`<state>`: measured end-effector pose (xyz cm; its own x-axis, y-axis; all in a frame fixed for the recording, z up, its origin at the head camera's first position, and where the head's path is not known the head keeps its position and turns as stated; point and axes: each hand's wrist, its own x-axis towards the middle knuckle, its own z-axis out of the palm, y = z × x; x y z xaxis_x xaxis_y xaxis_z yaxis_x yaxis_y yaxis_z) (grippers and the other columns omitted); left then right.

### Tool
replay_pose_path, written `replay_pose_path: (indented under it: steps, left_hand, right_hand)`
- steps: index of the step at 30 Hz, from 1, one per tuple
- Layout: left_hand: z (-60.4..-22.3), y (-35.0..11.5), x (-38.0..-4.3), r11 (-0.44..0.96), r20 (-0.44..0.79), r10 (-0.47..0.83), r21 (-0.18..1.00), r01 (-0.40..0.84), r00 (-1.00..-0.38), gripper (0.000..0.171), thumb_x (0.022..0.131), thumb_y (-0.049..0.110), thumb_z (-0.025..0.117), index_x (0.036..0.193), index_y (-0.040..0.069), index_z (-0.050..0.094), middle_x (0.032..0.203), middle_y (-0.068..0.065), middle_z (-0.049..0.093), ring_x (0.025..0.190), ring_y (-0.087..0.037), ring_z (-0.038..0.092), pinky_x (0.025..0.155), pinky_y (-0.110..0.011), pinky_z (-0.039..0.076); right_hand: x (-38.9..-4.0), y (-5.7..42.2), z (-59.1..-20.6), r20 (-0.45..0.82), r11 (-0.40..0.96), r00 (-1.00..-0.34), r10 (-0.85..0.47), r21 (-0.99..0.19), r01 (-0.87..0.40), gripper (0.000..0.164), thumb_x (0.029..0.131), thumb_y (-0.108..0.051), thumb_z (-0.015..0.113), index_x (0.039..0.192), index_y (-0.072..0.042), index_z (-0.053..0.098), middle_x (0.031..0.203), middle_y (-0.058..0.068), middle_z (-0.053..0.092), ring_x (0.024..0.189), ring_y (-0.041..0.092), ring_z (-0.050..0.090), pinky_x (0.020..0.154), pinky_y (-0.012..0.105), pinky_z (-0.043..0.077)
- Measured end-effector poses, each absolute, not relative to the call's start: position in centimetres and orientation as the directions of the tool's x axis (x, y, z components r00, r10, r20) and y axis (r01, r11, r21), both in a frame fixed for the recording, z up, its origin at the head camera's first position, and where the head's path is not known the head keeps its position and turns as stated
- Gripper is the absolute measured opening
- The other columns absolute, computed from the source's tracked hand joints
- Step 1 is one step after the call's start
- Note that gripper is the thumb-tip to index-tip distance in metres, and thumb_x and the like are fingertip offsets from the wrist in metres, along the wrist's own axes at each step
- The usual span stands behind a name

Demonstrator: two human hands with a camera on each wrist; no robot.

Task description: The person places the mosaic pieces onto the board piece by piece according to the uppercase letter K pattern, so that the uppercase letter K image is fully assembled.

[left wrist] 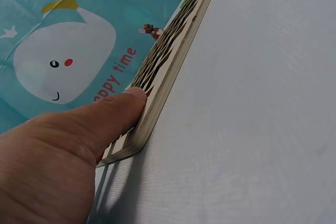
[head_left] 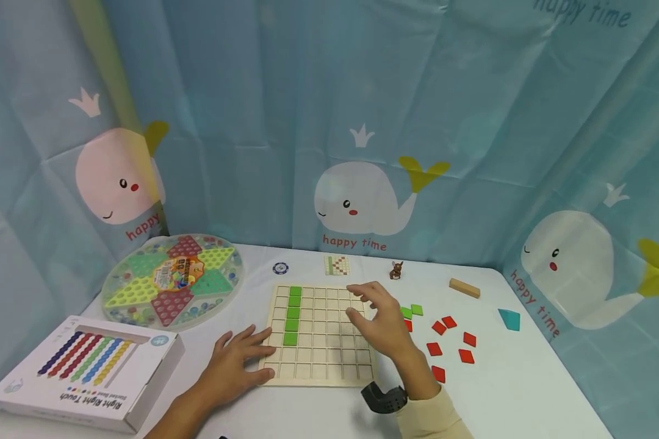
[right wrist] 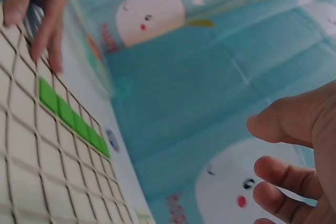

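A wooden grid board (head_left: pixel 335 356) lies on the white table, with several green square tiles (head_left: pixel 293 313) in one column near its left side. My left hand (head_left: pixel 236 360) rests on the board's left edge, fingers spread; the left wrist view shows its thumb (left wrist: pixel 113 116) touching the rim near a corner. Over the board's right part hovers my right hand (head_left: pixel 381 320), fingers loosely bent. In the right wrist view a gap separates its thumb (right wrist: pixel 283 121) from the fingers, and nothing is held. Loose green tiles (head_left: pixel 417 310) and several red tiles (head_left: pixel 434 349) lie right of the board.
Behind the board are a blue-white chip (head_left: pixel 280 268), a pattern card (head_left: pixel 337 266) and a small brown animal figurine (head_left: pixel 396 270). A wooden block (head_left: pixel 464 288) and a teal piece (head_left: pixel 509 319) lie far right. At left are a round marble game board (head_left: pixel 143 262) and a toy box (head_left: pixel 143 390).
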<state>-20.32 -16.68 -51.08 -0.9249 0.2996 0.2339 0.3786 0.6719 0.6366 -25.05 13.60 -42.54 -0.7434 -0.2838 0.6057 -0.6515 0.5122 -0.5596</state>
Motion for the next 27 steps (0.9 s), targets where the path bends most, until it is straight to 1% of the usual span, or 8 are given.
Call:
replay_pose_path:
  steps: [4, 8, 10, 15, 17, 21, 24, 27]
  left_hand:
    - [-51.1, -16.8, -20.3, 0.679, 0.24, 0.301, 0.626, 0.384, -0.923, 0.04, 0.073, 0.036, 0.081, 0.108, 0.016, 0.075, 0.137, -0.001, 0.054, 0.135, -0.037, 0.035, 0.105, -0.061, 0.009]
    - [-51.2, -16.9, -20.4, 0.677, 0.237, 0.303, 0.629, 0.383, -0.923, 0.041, 0.074, 0.037, 0.081, 0.108, 0.016, 0.075, 0.138, -0.001, 0.054, 0.135, -0.036, 0.035, 0.105, -0.061, 0.008]
    - [-51.3, -16.9, -20.4, 0.673, 0.233, 0.304, 0.634, 0.381, -0.924, 0.041, 0.074, 0.038, 0.081, 0.109, 0.016, 0.074, 0.138, -0.001, 0.054, 0.135, -0.036, 0.034, 0.105, -0.061, 0.008]
    - [-51.3, -16.7, -20.4, 0.673, 0.225, 0.3, 0.639, 0.373, -0.927, 0.041, 0.074, 0.037, 0.081, 0.109, 0.016, 0.074, 0.138, -0.002, 0.054, 0.135, -0.036, 0.034, 0.106, -0.061, 0.008]
    - [-51.3, -16.7, -20.4, 0.674, 0.225, 0.298, 0.639, 0.371, -0.928, 0.041, 0.073, 0.037, 0.081, 0.108, 0.016, 0.075, 0.138, -0.001, 0.054, 0.135, -0.036, 0.034, 0.106, -0.06, 0.008]
    - [-51.4, -16.8, -20.4, 0.668, 0.229, 0.299, 0.642, 0.375, -0.926, 0.041, 0.074, 0.038, 0.081, 0.108, 0.017, 0.075, 0.138, -0.001, 0.054, 0.135, -0.036, 0.034, 0.106, -0.06, 0.007]
    - [-51.5, -16.8, -20.5, 0.668, 0.235, 0.301, 0.64, 0.38, -0.924, 0.041, 0.074, 0.04, 0.08, 0.108, 0.017, 0.075, 0.138, -0.001, 0.054, 0.135, -0.036, 0.034, 0.106, -0.061, 0.008]
    - [-51.5, -16.8, -20.5, 0.673, 0.236, 0.301, 0.634, 0.381, -0.924, 0.041, 0.074, 0.04, 0.08, 0.108, 0.017, 0.075, 0.138, -0.001, 0.054, 0.135, -0.036, 0.034, 0.105, -0.061, 0.008]
  right_hand:
    - [-24.8, 15.6, -42.1, 0.604, 0.538, -0.757, -0.25, -0.563, -0.627, 0.041, 0.079, -0.003, 0.076, 0.118, -0.013, 0.067, 0.108, -0.003, 0.062, 0.092, 0.026, 0.058, 0.071, 0.049, 0.049]
    - [-24.9, 17.4, -42.0, 0.591, 0.565, -0.777, -0.216, -0.573, -0.594, 0.039, 0.08, -0.003, 0.074, 0.118, -0.011, 0.067, 0.11, 0.002, 0.063, 0.093, 0.026, 0.058, 0.072, 0.05, 0.05]
    - [-25.2, 18.6, -42.1, 0.576, 0.584, -0.797, -0.181, -0.589, -0.558, 0.039, 0.081, -0.003, 0.074, 0.119, -0.01, 0.067, 0.11, 0.003, 0.063, 0.095, 0.024, 0.057, 0.073, 0.047, 0.049]
    - [-26.8, 21.7, -42.8, 0.474, 0.614, -0.878, -0.07, -0.673, -0.412, 0.038, 0.084, -0.003, 0.071, 0.122, -0.009, 0.065, 0.107, 0.008, 0.064, 0.096, 0.025, 0.055, 0.075, 0.043, 0.046]
    - [-27.4, 22.8, -43.2, 0.431, 0.626, -0.901, -0.048, -0.69, -0.364, 0.038, 0.086, -0.004, 0.069, 0.123, -0.008, 0.064, 0.106, 0.011, 0.064, 0.096, 0.027, 0.055, 0.076, 0.043, 0.046]
    - [-28.6, 24.8, -44.1, 0.37, 0.662, -0.928, -0.04, -0.686, -0.302, 0.038, 0.087, -0.005, 0.067, 0.125, -0.007, 0.062, 0.109, 0.014, 0.063, 0.098, 0.03, 0.054, 0.077, 0.043, 0.044]
    - [-29.5, 25.8, -44.8, 0.317, 0.693, -0.947, -0.043, -0.674, -0.257, 0.039, 0.088, -0.005, 0.066, 0.126, -0.006, 0.061, 0.112, 0.015, 0.062, 0.1, 0.032, 0.052, 0.08, 0.045, 0.044]
    - [-30.3, 26.9, -45.5, 0.233, 0.719, -0.972, -0.037, -0.669, -0.188, 0.041, 0.089, -0.007, 0.065, 0.129, -0.005, 0.059, 0.117, 0.016, 0.059, 0.105, 0.034, 0.051, 0.083, 0.049, 0.045]
